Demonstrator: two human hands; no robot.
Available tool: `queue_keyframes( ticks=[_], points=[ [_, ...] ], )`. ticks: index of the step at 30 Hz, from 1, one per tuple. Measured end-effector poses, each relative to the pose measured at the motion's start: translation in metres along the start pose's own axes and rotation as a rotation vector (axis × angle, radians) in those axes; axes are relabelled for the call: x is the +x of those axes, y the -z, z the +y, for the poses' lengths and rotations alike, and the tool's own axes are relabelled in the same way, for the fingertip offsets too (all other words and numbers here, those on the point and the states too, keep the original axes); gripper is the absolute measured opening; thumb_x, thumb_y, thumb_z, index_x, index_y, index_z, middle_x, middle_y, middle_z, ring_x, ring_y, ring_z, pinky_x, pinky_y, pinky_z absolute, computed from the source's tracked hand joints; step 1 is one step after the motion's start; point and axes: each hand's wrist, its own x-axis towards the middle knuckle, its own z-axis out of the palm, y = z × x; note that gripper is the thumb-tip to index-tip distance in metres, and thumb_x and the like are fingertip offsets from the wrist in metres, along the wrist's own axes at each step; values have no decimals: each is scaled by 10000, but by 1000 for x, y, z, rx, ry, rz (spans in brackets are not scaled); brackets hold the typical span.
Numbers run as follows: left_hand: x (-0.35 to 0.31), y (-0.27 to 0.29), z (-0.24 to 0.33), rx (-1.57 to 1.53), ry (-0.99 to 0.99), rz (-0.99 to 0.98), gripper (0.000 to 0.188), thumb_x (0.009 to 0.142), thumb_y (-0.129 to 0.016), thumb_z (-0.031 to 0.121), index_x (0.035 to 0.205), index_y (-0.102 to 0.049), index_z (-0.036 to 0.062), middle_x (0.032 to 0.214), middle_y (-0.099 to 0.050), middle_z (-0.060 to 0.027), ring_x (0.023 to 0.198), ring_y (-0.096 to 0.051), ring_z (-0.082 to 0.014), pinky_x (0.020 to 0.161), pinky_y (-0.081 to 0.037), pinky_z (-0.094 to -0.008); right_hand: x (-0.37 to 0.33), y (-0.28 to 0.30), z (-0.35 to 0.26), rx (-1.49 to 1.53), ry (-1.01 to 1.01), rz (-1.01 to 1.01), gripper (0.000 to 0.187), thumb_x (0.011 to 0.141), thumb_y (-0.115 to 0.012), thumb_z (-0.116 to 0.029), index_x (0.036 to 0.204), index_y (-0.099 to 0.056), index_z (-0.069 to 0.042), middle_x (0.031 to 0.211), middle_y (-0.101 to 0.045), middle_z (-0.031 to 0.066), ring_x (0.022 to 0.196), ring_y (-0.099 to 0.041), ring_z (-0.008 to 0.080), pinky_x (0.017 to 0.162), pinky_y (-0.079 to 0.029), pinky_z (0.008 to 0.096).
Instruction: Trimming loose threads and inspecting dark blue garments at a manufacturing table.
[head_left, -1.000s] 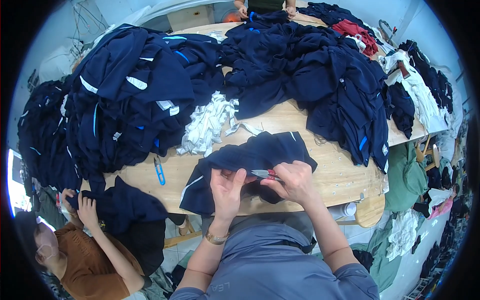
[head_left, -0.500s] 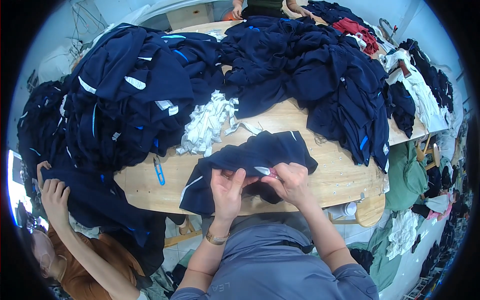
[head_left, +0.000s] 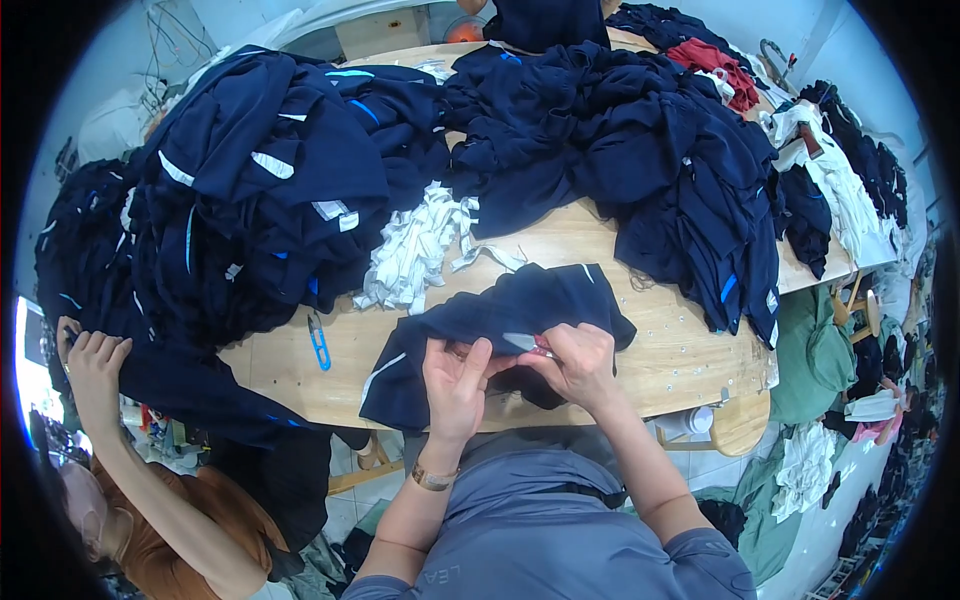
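A navy garment (head_left: 580,295) with narrow white edging lies bunched on the table's near side. My left hand (head_left: 455,385) is closed on its near edge, thumb up, pinching the navy cloth. In my right hand (head_left: 578,362) is a pair of thread snips (head_left: 520,342) with pale metal blades and a reddish handle. The blades point left, lying against the cloth close to my left fingertips. Whether they are parted, and any thread between them, is too small to tell.
Large navy garment heaps (head_left: 270,170) cover the far side of the wooden table (head_left: 660,370). White fabric strips (head_left: 410,250) and blue-handled snips (head_left: 319,342) lie nearer. A co-worker's hand (head_left: 95,375) holds navy cloth at left. Another person stands opposite. A stool (head_left: 745,420) is at right.
My snips have tilted and shifted slightly; my left hand keeps its place. The co-worker at left has drawn navy cloth farther left. Across the table, the other person now holds up a navy garment.
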Motion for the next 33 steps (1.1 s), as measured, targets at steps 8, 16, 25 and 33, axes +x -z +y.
queue_keyframes(
  ticks=[8, 16, 25, 33],
  points=[
    [0, 3, -2, -20, 9, 3, 288, 921, -485, 58, 1191, -394, 14, 1066, -561, -116, 930, -611, -189, 767, -564, -356, -4, -5, 4, 620, -566, 47, 244, 828, -656, -193, 823, -499, -6, 661, -435, 38, 587, -393, 92, 547, -362, 232],
    [-3, 2, -4, -37, 63, 22, 293, 920, -487, 58, 1201, -404, 46, 1070, -562, -100, 929, -604, -171, 738, -556, -320, 23, -16, -6, 1085, -549, 61, 241, 845, -621, -169, 1007, -503, -34, 895, -479, -9, 771, -420, 96, 736, -373, 222],
    [5, 14, 7, -296, 356, 208, 117, 907, -553, 184, 986, -602, 113, 898, -647, -9, 763, -623, -107, 590, -540, -265, 22, 5, -4, 417, -422, -129, 346, 841, -632, -295, 738, -435, -31, 593, -430, 79, 504, -413, 183, 488, -354, 302],
    [8, -2, 16, -181, 407, 285, 115, 886, -582, 200, 935, -616, 103, 833, -660, -22, 682, -645, -98, 517, -555, -245, 18, 9, 6, 84, -119, -226, 393, 781, -645, -396, 687, -474, -55, 590, -505, 97, 520, -539, 275, 455, -397, 342]
  ],
)
